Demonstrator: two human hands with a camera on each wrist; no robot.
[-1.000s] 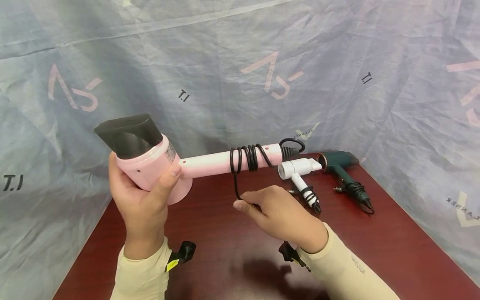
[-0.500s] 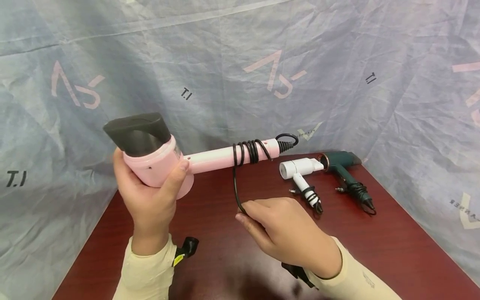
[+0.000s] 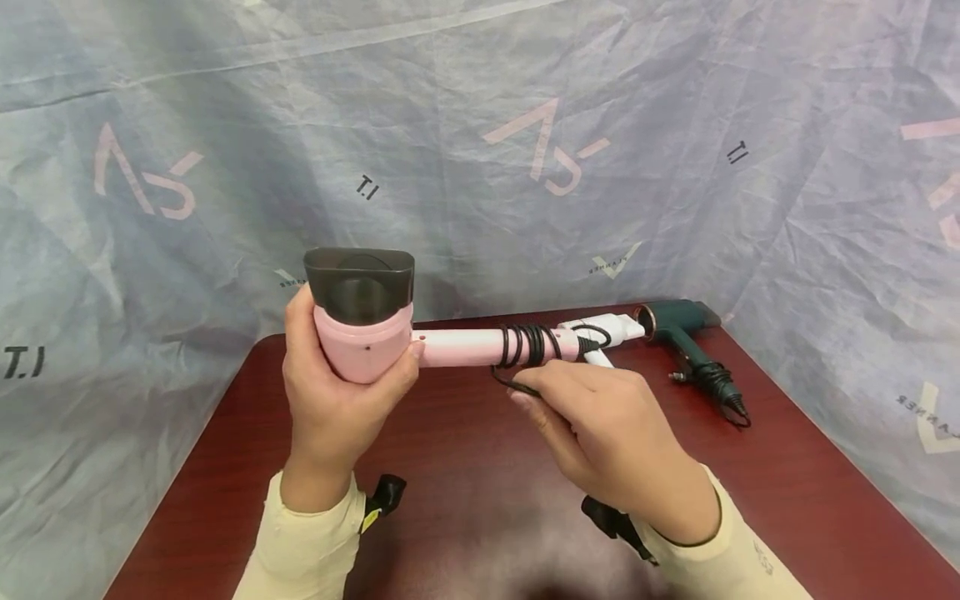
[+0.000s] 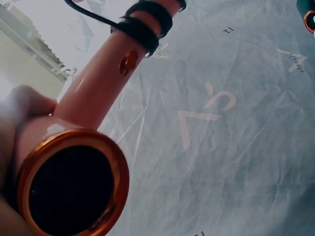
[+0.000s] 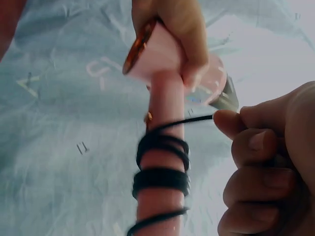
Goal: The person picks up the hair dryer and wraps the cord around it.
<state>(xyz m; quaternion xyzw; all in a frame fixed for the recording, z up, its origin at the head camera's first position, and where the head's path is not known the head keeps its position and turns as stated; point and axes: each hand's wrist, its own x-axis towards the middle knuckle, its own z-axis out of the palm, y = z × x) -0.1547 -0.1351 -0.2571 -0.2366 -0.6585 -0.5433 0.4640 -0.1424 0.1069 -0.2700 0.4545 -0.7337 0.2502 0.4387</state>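
Observation:
A pink hair dryer (image 3: 457, 347) with a dark nozzle (image 3: 360, 287) is held up over the table, its handle pointing right. My left hand (image 3: 333, 408) grips its body from below, thumb near the base of the handle. Black cord (image 5: 161, 182) is wound several times round the handle. Between thumb and forefinger, my right hand (image 3: 607, 425) pinches the cord's free stretch, drawn taut from the handle in the right wrist view. A copper-coloured rim (image 4: 123, 172) circles the dryer's rear end in the left wrist view.
On the dark red table (image 3: 465, 475), a white hair dryer (image 3: 618, 327) lies at the back right, partly hidden behind the pink handle. Beside it lies a dark green hair dryer (image 3: 682, 329) with its cord wrapped. A grey printed cloth (image 3: 450, 167) hangs behind the table.
The pink dryer has shifted right and turned so its nozzle faces more toward me. My right hand, after dropping lower, has come up and right with the cord, closer to the handle.

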